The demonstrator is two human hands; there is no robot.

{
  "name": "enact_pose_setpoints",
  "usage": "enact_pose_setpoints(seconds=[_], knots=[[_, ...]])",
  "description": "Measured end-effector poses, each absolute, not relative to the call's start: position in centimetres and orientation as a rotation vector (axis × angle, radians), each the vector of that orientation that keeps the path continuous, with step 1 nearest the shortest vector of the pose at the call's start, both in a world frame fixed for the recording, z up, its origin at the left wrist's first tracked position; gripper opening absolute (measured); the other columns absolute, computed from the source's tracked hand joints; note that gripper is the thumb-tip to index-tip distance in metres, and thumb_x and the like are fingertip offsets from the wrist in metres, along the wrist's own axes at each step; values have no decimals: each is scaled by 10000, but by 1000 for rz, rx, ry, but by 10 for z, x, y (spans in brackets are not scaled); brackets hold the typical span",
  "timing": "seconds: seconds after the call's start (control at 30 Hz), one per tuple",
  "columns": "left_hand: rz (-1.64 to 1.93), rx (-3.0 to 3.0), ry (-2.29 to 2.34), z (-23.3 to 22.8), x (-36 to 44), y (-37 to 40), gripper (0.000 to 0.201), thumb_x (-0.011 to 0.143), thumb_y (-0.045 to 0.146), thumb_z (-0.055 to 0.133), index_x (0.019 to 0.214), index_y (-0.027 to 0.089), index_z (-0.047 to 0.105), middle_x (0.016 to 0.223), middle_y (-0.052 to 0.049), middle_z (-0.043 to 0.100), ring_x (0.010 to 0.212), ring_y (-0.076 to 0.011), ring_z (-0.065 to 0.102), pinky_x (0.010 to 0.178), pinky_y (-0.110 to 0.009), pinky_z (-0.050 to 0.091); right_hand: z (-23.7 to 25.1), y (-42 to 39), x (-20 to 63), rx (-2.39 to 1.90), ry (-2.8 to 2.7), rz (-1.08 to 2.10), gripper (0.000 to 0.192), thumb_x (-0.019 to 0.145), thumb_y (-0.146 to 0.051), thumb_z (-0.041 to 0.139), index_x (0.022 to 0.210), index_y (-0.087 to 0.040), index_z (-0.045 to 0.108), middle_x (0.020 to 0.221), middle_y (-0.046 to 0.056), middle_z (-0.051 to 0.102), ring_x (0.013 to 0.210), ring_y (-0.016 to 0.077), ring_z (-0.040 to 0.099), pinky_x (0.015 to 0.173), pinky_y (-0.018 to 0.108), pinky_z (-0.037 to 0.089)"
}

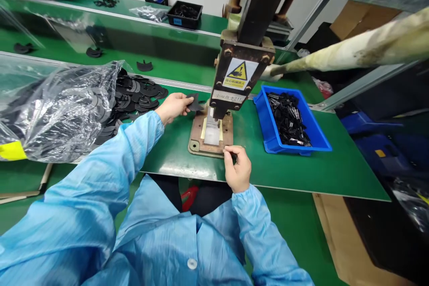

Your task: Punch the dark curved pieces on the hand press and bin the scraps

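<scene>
The right hand (237, 170) rests at the near edge of the press base (210, 136), fingers curled around a small dark piece (234, 156). At ten o'clock from it, the left hand (174, 107) pinches a flat black part (195, 102) just beside the press (238, 77). A heap of black parts (136, 94) lies at nine o'clock; a blue bin (290, 120) sits at three o'clock.

Left hand (174, 106) outstretched, pinching — right hand (237, 170) curled, fingertips together.

Single head view, looking forward-down, close over green bench (301, 174); edges probably lens-warped.
</scene>
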State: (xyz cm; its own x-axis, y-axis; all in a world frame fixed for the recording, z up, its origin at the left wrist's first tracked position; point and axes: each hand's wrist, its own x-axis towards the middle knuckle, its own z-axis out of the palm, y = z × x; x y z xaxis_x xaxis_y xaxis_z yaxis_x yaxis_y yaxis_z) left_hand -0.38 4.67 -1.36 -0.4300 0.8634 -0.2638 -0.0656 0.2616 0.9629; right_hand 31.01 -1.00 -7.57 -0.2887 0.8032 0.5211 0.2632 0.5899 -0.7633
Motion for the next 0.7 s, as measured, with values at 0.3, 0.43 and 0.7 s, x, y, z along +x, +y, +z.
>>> enact_pose_setpoints(seconds=[0.3, 0.43, 0.7], knots=[[1526, 379, 1776, -23, -70, 164, 177, 1022, 254, 719, 1064, 91, 664, 883, -60, 713, 719, -112, 669, 653, -227, 574, -69, -9, 313, -817, -1884, 569, 112, 957, -178, 635, 1035, -236, 691, 946, 42, 741, 902, 178, 723, 804, 347, 593], [1504, 368, 1722, -33, -74, 193, 256, 1053, 303, 679, 1223, 112, 683, 1096, -90, 727, 918, -178, 731, 815, -344, 639, -67, -10, 313, -822, -1901, 541, 134, 951, -146, 632, 1043, -227, 685, 930, 39, 733, 883, 161, 712, 787, 324, 583], [1482, 488, 1741, -34, -71, 167, 202, 850, 47, 803, 942, 128, 642, 785, -49, 658, 724, -204, 743, 771, -356, 630, -69, -7, 313, -810, -1896, 559, 140, 952, -147, 624, 1054, -226, 681, 947, 44, 730, 897, 164, 704, 805, 329, 570]])
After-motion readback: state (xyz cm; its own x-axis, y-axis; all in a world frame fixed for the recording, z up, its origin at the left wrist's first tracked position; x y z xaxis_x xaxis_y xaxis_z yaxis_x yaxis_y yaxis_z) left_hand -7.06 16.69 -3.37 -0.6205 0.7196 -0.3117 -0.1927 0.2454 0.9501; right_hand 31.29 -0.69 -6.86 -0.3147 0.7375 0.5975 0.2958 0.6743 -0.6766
